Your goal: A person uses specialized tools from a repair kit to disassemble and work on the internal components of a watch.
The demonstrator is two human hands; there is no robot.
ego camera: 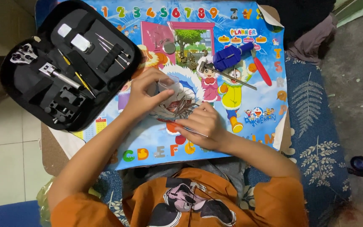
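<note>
Your left hand (141, 94) grips a small clear plastic bag (171, 90) at frame centre; your right hand (204, 126) pinches a thin metal pin (192, 130) just beside it, over the cartoon poster (248, 105).

— Where are the hands?
— Both forearms reach forward, nearly meeting; the left hand (141, 94) curls its fingers closed.
— And the other?
— The right hand (204, 124) pinches, knuckles up.

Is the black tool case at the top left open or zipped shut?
Open. The black tool case lies spread flat, and its inside shows: slim tools and a metal-handled tool sit in their slots.
</note>
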